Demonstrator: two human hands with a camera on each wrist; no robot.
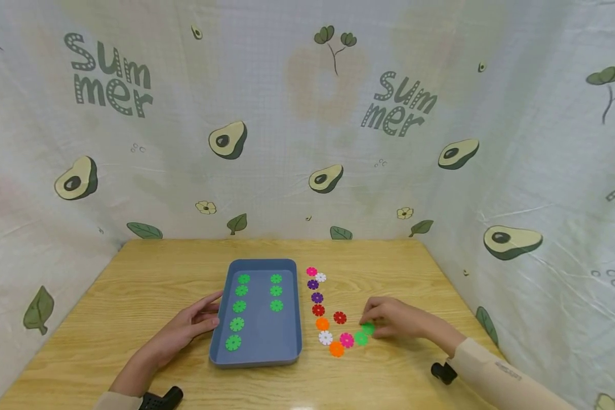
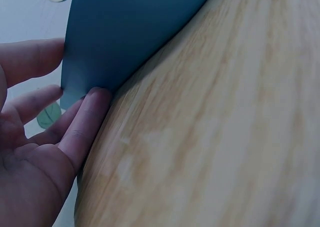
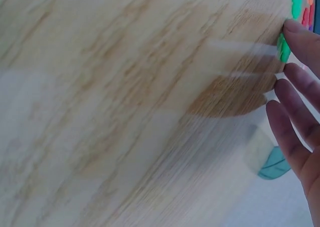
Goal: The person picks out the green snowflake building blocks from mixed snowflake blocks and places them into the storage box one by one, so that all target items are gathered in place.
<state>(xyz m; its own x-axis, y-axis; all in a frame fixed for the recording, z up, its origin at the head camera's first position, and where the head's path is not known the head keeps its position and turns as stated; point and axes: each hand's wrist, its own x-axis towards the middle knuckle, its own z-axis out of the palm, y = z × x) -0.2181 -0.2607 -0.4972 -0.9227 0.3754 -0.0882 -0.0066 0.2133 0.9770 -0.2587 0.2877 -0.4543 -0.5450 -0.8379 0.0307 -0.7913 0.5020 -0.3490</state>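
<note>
A grey-blue tray [image 1: 258,319] lies on the table, holding several green notched plastic discs [image 1: 237,324] in a left column and three in a right column. My left hand [image 1: 197,319] rests beside its left wall, and in the left wrist view the fingertips [image 2: 97,94] touch the outside of the tray. Right of the tray, my right hand [image 1: 392,318] pinches a green disc [image 1: 368,328] by its edges between thumb and fingers, at table level. Just left of it lies another green disc [image 1: 361,339]. The right wrist view shows the pinched disc [image 3: 283,48] edge-on.
Loose notched discs lie in a bent line right of the tray: pink [image 1: 346,340], orange [image 1: 336,349], white [image 1: 325,337], red [image 1: 318,310] and purple [image 1: 317,297]. Another red disc [image 1: 340,318] sits apart. Patterned cloth [image 1: 277,114] hangs around the wooden table [image 1: 148,285].
</note>
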